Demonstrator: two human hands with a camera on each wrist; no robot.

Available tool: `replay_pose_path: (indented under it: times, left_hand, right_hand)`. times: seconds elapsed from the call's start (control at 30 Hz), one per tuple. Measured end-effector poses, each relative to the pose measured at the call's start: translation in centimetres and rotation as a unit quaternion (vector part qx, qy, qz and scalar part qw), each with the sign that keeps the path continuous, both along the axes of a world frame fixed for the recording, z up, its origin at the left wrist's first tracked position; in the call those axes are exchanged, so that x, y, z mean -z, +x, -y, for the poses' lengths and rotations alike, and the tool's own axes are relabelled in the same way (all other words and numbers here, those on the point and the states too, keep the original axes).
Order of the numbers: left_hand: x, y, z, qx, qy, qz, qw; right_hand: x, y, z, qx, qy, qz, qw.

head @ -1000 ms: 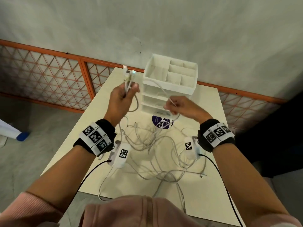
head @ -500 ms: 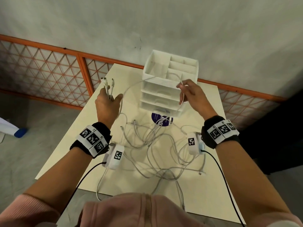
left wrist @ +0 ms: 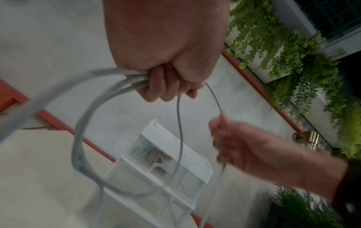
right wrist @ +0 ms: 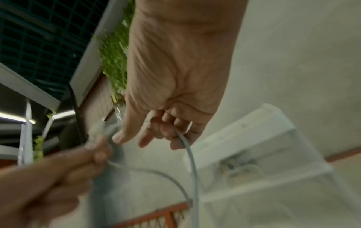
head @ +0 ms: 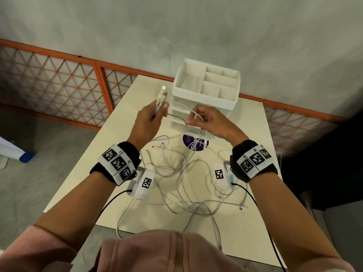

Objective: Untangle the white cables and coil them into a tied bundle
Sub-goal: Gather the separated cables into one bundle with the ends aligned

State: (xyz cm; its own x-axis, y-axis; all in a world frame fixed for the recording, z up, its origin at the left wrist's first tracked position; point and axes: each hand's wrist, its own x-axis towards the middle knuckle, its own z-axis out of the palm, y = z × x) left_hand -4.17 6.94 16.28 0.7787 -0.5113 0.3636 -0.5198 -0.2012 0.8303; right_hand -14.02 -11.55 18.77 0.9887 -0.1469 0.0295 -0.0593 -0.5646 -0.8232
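A tangle of white cables sprawls over the cream table. My left hand is raised above the table and grips a bunch of cable loops, with plug ends sticking up out of the fist. My right hand is close beside it on the right. It holds one strand of cable that arcs across to the left hand. In the left wrist view the fist is closed round several strands, and the right hand pinches a thin one.
A white drawer organiser with open top compartments stands at the table's far side, just behind both hands. A purple round sticker lies in front of it. An orange lattice fence and a grey wall run behind the table.
The hands were spread apart half a second ago, with the right one up by the organiser. Now they have come back together, and the strand between them has shortened into a loop.
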Motion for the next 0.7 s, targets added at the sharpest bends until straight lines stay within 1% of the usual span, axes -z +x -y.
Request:
replay_pose_path:
  times: [0.07, 0.13, 0.17, 0.2, 0.23, 0.27, 0.33, 0.37, 0.47, 0.53, 0.6, 0.63, 0.7]
  left_hand:
    - [-0.5, 0.9, -0.6, -0.043, -0.035, 0.019, 0.998]
    - [-0.9, 1.6, -1.2, -0.072, -0.055, 0.021, 0.996]
    - [-0.8, 1.9, -1.5, -0.083, -0.060, 0.018, 0.995]
    - [-0.6, 2.3, -1.7, -0.087, -0.058, 0.014, 0.994]
    - [-0.3, 2.5, -2.0, -0.084, -0.048, 0.010, 0.995]
    - [0.0, 2.5, -2.3, -0.075, -0.028, 0.005, 0.997]
    - [0.5, 2.5, -2.7, -0.038, 0.020, -0.004, 0.999]
    - [0.8, 2.4, -2.9, -0.014, 0.043, -0.009, 0.999]
    - [0.9, 2.0, -3.5, 0.049, 0.111, -0.026, 0.992]
    - [0.9, 2.3, -4.1, 0.070, 0.120, -0.047, 0.989]
    - [1.0, 2.9, -5.0, 0.071, 0.105, -0.075, 0.989]
    - [1.1, 3.2, -5.5, 0.066, 0.110, -0.085, 0.988]
    - [1.0, 3.5, -6.4, 0.066, 0.154, -0.102, 0.980]
  right_hand:
    - [2.9, -0.7, 1.0, 0.009, -0.044, -0.078, 0.996]
    - [6.1, -1.5, 1.8, -0.002, -0.100, -0.169, 0.981]
    - [7.2, -1.9, 2.0, -0.008, -0.112, -0.208, 0.972]
    - [8.0, -2.2, 2.1, -0.004, -0.112, -0.229, 0.967]
    - [8.4, -2.3, 2.1, 0.010, -0.094, -0.226, 0.969]
    - [8.2, -2.3, 2.1, 0.033, -0.056, -0.205, 0.977]
    - [7.0, -2.0, 1.9, 0.073, 0.018, -0.133, 0.988]
    - [6.0, -1.7, 1.9, 0.087, 0.024, -0.096, 0.991]
    - [2.8, -1.5, 2.4, 0.127, -0.009, -0.001, 0.992]
    - [0.8, -2.0, 2.9, 0.144, 0.006, 0.044, 0.989]
    - [-0.6, -3.0, 3.5, 0.118, 0.013, 0.037, 0.992]
    - [-0.9, -3.6, 3.8, 0.089, 0.007, 0.006, 0.996]
    - [-1.0, -5.2, 4.7, 0.022, -0.012, -0.098, 0.995]
